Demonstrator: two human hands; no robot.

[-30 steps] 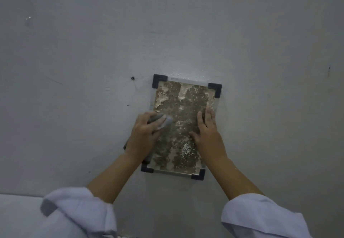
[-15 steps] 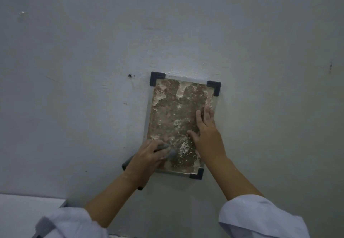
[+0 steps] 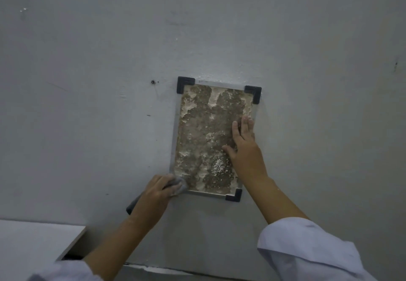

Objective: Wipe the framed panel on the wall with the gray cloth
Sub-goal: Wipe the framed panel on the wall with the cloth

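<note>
Fingers (image 3: 162,182) of the left hand (image 3: 157,195) are curled round a crumpled gray cloth (image 3: 178,186), which is gripped and pressed against the lower left corner of the rectangular framed panel (image 3: 208,131), so that this corner is hidden beneath hand and cloth. A dark end of the cloth (image 3: 131,206) is seen sticking out below the hand, towards the wrist. The panel is fixed upright on a plain gray painted wall (image 3: 87,83); its mottled brown and cream surface is covered by a clear sheet and held by black plastic corner brackets, of which the upper left (image 3: 185,83), the upper right (image 3: 253,93) and the lower right (image 3: 235,195) can be seen. A patch of white powder (image 3: 218,166) is seen on the lower half of the panel. The right hand (image 3: 245,149) is laid flat on the right side of the panel, with its fingers straight and together and pointing upwards, and its thumb spread towards the middle; nothing is held by it. Both forearms are bare, with pale rolled-up sleeves (image 3: 307,250) at the bottom of the view. A small dark screw (image 3: 152,81) is set in the wall just left of the upper left bracket. A white counter (image 3: 33,243) is seen at the lower left, against the wall.
</note>
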